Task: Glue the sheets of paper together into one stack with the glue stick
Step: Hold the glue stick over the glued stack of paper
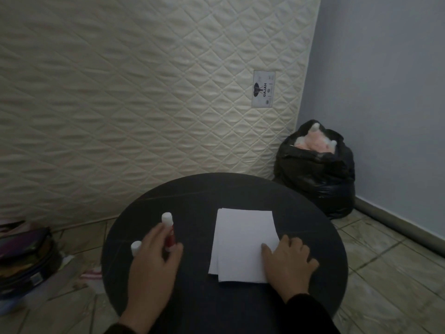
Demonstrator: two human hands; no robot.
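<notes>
The paper sheets (243,244) lie mid-table (192,194). The left hand (154,259) wraps its fingers around the glue stick (168,231) beside them; the right hand (287,260) presses flat on the sheets. Lifting the right hand could let the loosely aligned sheets slide apart.

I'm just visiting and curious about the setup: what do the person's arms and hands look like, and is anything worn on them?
Both hands are bare: no gloves, rings or watch show on the left hand or the right hand. Each wrist runs into a dark long sleeve, plain with no visible markings. No cables or tools are attached to either arm.
</notes>
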